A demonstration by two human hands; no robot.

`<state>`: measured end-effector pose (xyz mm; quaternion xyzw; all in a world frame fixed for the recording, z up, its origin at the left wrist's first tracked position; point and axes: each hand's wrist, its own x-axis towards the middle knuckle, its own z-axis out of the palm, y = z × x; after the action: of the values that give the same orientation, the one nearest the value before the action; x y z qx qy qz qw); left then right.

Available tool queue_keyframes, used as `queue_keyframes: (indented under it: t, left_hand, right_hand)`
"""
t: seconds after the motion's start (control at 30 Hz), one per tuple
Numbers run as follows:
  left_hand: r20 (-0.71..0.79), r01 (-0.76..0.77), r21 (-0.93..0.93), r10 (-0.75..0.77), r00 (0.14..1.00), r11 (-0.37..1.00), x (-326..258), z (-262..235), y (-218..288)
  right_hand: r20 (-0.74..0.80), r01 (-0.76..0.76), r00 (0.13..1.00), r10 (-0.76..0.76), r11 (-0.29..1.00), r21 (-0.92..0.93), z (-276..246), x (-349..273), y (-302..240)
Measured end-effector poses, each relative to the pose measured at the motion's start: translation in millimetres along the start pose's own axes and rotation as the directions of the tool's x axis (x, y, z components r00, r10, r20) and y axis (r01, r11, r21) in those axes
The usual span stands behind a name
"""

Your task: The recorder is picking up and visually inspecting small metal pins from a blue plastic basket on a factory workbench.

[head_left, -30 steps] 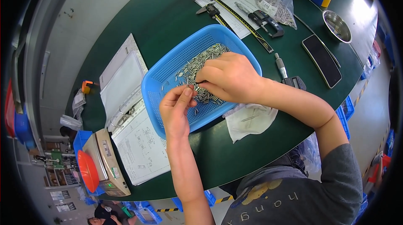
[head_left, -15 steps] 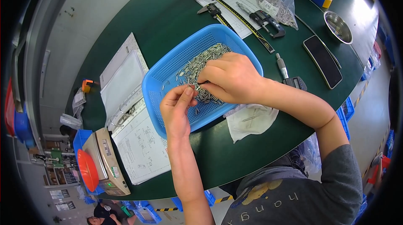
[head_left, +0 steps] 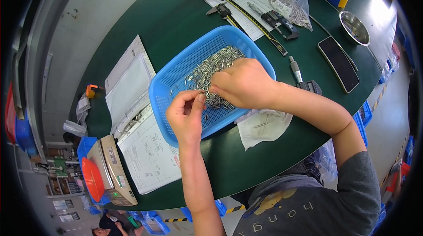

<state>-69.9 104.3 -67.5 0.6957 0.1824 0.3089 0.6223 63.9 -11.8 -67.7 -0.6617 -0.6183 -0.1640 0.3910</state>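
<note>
Over a blue perforated plastic basket (head_left: 165,126) my two hands meet at the fingertips. My left hand (head_left: 186,115) pinches a small metal pin (head_left: 204,91) between thumb and forefinger. Close against it, my right hand (head_left: 246,82) is closed with thumb and fingers pressed together; what it grips is hidden behind the fingers. Many small, shiny cylindrical metal pins (head_left: 203,69) lie heaped in the basket beneath both hands.
A white cloth (head_left: 269,134) with a thin metal piece lies before the basket. To the left are an open ring binder (head_left: 152,159) and a scale (head_left: 115,170). Calipers (head_left: 229,15), micrometers (head_left: 298,70), a phone (head_left: 338,65) and a metal bowl (head_left: 355,29) lie beyond and right.
A thin dark item showing at my right fingertips earlier is now out of sight. Both hands have shifted only slightly, the right fingers now curled closer at the pin.
</note>
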Motion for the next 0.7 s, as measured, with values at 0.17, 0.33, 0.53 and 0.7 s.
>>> queue_keyframes:
  t: [0.17, 0.33, 0.53, 0.7]
  left_hand:
    - [-0.016, -0.049, -0.002, 0.049, 0.999, 0.999, 0.5, 3.7, 1.8]
    - [-0.004, -0.012, -0.011, 0.012, 1.0, 1.0, 1.0, 2.8, 1.8]
    - [0.033, -0.215, 0.173, 0.212, 0.977, 0.961, 1.1, 3.4, 0.3]
    - [-0.024, -0.211, 0.147, 0.217, 0.976, 0.966, 0.3, 9.7, 3.7]
  right_hand:
    - [0.037, -0.105, 0.994, 0.102, 0.99, 0.091, 1.8, 2.1, 0.5]
    - [0.088, -0.071, 0.994, 0.064, 0.994, 0.083, -0.9, 3.0, -0.6]
    - [0.227, -0.242, 0.959, 0.17, 0.909, 0.341, -2.7, 3.1, 2.4]
    - [0.294, -0.373, 0.921, 0.254, 0.79, 0.486, -3.2, 7.6, 5.9]
